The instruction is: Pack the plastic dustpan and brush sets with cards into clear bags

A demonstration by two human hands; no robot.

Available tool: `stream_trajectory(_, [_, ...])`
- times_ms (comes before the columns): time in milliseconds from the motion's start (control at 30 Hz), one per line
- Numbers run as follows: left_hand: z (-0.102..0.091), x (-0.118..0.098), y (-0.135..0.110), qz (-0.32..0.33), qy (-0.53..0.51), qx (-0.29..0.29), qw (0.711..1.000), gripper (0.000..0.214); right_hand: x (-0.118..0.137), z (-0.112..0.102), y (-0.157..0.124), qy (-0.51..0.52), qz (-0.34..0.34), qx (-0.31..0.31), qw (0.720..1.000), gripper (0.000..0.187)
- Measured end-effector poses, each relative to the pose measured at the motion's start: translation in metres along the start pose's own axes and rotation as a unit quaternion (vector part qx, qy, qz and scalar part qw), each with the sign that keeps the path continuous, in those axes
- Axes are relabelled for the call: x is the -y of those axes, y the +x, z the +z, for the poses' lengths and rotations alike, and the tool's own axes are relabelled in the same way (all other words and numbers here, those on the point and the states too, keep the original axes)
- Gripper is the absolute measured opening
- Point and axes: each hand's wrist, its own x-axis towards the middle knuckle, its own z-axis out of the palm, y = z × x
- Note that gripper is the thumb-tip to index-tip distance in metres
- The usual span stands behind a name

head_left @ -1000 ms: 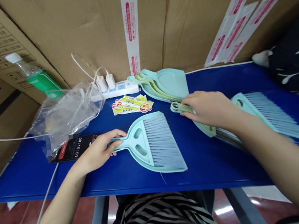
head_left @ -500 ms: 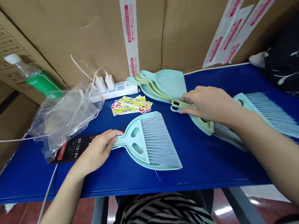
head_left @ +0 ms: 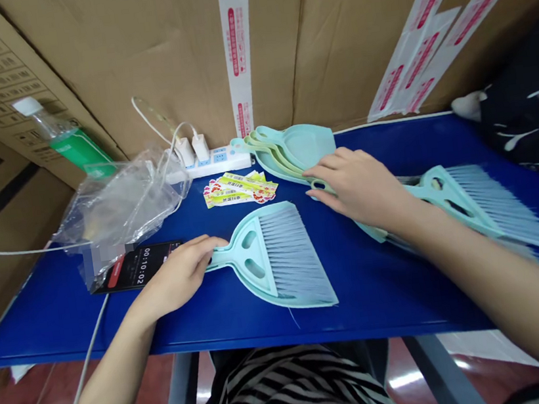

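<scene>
A mint hand brush nested in a small dustpan [head_left: 277,257] lies flat on the blue table [head_left: 371,294]. My left hand [head_left: 182,276] is closed round its handle at the left. My right hand [head_left: 364,189] rests on the handle of a pale green brush [head_left: 375,231], fingers curled over it, close to a stack of mint and green dustpans [head_left: 299,148] at the back. Another mint brush [head_left: 488,206] lies to the right, partly under my right forearm.
A phone showing a timer [head_left: 134,267] lies left of my left hand, beside crumpled clear plastic bags [head_left: 121,205]. Small yellow label packets [head_left: 238,189], a white power strip [head_left: 214,161] and a green-labelled bottle [head_left: 68,142] stand behind. Cardboard boxes [head_left: 155,51] wall the back.
My right hand has slid up and left along the green brush's handle towards the dustpan stack, now covering the handle's ring end. The left hand and its brush have barely moved.
</scene>
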Motion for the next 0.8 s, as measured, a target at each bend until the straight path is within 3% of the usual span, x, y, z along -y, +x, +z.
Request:
stream_trajectory(133, [0.0,-0.001,-0.001,0.005,0.011,0.006,1.0,0.034,0.015,-0.004,0.018,0.038,-0.04,0.007,0.998,0.033])
stream_trajectory(367, [0.001,-0.003,-0.002,0.006,0.02,0.009,1.0,0.034,0.044,-0.006,0.075,0.054,-0.009,0.139,0.989,0.031])
stream_trajectory(600, [0.002,-0.005,-0.004,-0.005,0.03,0.01,0.999,0.036,0.067,0.005,0.117,0.073,-0.029,0.175,0.981,0.034])
stream_trajectory(800, [0.004,-0.004,-0.006,-0.016,0.04,0.013,0.999,0.036,0.069,0.008,0.125,0.102,-0.02,0.186,0.977,0.052])
